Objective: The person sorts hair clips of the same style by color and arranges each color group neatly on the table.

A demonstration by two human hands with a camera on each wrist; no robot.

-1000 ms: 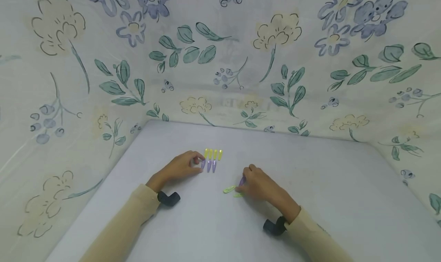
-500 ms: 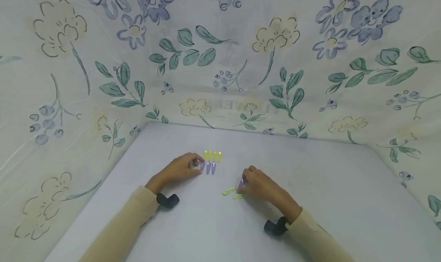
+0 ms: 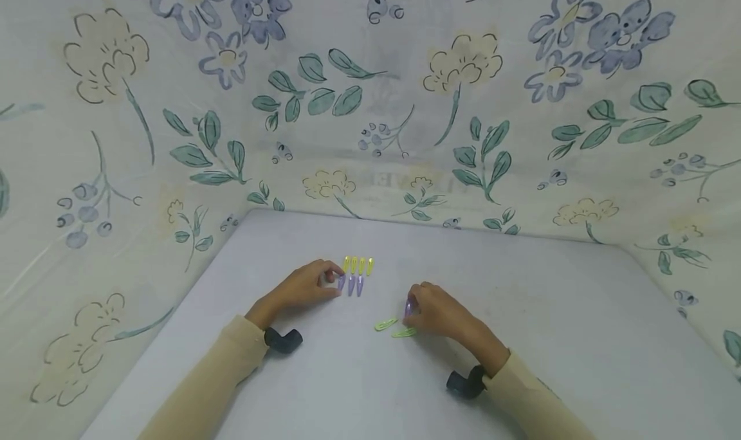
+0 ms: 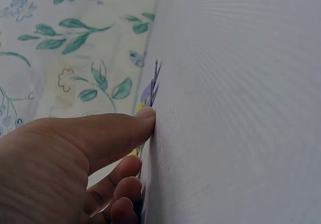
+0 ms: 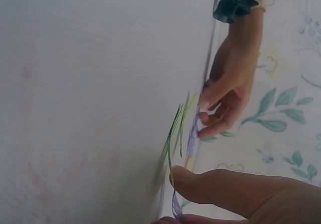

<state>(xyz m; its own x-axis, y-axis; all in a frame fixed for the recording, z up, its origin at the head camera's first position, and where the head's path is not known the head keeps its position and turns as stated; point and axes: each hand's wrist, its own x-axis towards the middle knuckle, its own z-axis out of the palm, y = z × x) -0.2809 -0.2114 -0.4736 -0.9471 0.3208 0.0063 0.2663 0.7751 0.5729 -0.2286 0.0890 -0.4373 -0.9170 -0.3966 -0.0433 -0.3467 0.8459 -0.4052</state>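
My left hand point(image 3: 303, 284) rests at the left end of a row of three purple snap hair clips, thumb and forefinger around the ends of the leftmost purple clip point(image 3: 341, 283). Beside that one lie the middle purple clip point(image 3: 351, 286) and the right purple clip point(image 3: 360, 286). Between thumb and fingers, my right hand point(image 3: 437, 310) pinches another purple hair clip point(image 5: 176, 206), partly covered by the fingers. Just left of and below this hand lie two light green hair clips, an upper green clip point(image 3: 385, 325) and a lower green clip point(image 3: 403, 332).
Several yellow hair clips point(image 3: 361, 265) stand in a row directly behind the purple row. Everything lies on a white table point(image 3: 347, 375), with a flowered cloth point(image 3: 393, 118) rising around its back and sides. A black wrist camera point(image 3: 283, 340) sits under the left sleeve.
My right hand has shifted very slightly, so more of the lower green clip and of the pinched purple clip shows. The left hand stays at the purple row. The head view has tilted a little.
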